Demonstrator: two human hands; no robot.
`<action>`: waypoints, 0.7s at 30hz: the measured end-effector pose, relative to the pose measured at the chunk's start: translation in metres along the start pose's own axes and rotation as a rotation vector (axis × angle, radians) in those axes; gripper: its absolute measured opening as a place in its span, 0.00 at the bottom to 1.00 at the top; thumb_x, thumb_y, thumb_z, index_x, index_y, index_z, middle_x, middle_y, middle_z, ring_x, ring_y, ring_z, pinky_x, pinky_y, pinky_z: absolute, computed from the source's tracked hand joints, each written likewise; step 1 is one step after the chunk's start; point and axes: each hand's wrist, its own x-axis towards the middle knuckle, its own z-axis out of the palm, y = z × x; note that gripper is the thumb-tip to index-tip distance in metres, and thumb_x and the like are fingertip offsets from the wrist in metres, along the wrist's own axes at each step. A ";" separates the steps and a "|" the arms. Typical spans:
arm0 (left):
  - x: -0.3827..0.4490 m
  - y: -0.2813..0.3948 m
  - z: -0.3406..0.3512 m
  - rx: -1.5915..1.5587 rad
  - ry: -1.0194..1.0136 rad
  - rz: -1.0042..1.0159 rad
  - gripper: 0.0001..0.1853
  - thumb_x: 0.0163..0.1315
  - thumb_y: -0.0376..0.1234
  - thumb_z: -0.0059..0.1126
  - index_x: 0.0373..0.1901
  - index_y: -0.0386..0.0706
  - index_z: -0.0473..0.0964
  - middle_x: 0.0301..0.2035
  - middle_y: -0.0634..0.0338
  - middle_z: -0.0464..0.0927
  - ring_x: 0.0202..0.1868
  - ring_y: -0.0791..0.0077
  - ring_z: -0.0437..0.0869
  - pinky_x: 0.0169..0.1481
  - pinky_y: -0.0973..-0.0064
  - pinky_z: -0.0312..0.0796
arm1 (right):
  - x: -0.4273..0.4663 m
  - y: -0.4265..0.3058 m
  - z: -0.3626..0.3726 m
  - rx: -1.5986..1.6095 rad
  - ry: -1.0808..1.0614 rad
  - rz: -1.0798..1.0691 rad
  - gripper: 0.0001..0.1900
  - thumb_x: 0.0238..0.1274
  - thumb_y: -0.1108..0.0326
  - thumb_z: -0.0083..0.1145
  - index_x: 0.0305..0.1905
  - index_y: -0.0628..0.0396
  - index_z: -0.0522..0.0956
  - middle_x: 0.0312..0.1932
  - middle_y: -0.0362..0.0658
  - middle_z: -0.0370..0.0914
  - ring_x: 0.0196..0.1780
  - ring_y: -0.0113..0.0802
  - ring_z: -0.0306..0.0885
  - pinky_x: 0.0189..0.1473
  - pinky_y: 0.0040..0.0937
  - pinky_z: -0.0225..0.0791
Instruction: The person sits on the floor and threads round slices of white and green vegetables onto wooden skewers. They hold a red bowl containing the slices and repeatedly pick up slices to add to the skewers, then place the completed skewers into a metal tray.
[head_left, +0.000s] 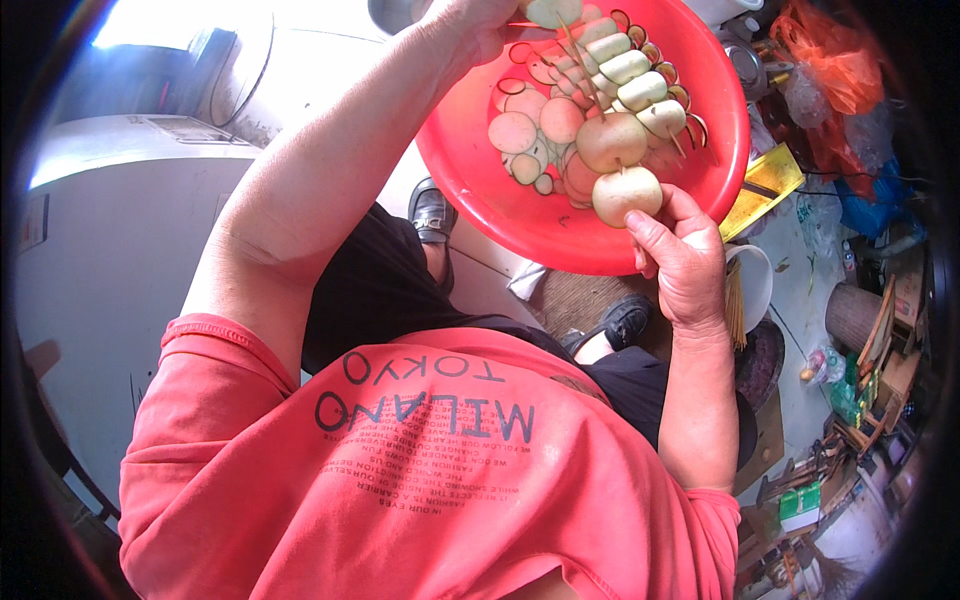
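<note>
My right hand (679, 247) pinches a round pale vegetable slice (628, 196) at the near right part of a red plastic basin (480, 202). Another round slice (611, 142) is just beyond it, at the lower end of a thin wooden skewer (583, 64). At the top edge, my left hand (480, 34) is at a pale slice (553, 11) on the skewer's upper end; its fingers are partly cut off. Skewered pale pieces (643, 90) lie at the basin's right side. Loose round slices (512, 133), some with dark green rims, lie in the basin.
A yellow slicer (763, 191) lies right of the basin, above a white container (750, 281) with thin wooden sticks (735, 296). Plastic bags (832, 60) and a tree-stump-like block (853, 315) are farther right. A white cabinet (127, 225) stands at left.
</note>
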 end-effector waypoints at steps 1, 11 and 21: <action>-0.002 0.001 0.000 0.070 0.006 0.024 0.12 0.60 0.31 0.59 0.44 0.37 0.78 0.37 0.53 0.80 0.39 0.66 0.85 0.42 0.71 0.79 | 0.000 0.000 0.000 -0.002 0.005 0.000 0.09 0.65 0.70 0.61 0.47 0.59 0.78 0.27 0.31 0.75 0.24 0.14 0.65 0.26 0.14 0.59; -0.003 -0.005 0.006 0.275 -0.029 0.062 0.12 0.65 0.33 0.54 0.47 0.38 0.77 0.42 0.54 0.79 0.44 0.68 0.84 0.45 0.70 0.79 | 0.002 0.001 -0.002 -0.024 0.019 -0.033 0.08 0.65 0.71 0.61 0.47 0.59 0.78 0.27 0.32 0.75 0.25 0.14 0.66 0.27 0.15 0.60; 0.016 -0.018 -0.023 -0.012 -0.502 -0.218 0.10 0.69 0.31 0.51 0.49 0.39 0.76 0.41 0.56 0.78 0.45 0.67 0.82 0.47 0.71 0.77 | 0.000 0.005 -0.002 -0.014 0.020 -0.051 0.10 0.64 0.72 0.61 0.48 0.60 0.78 0.29 0.32 0.76 0.25 0.15 0.66 0.26 0.15 0.60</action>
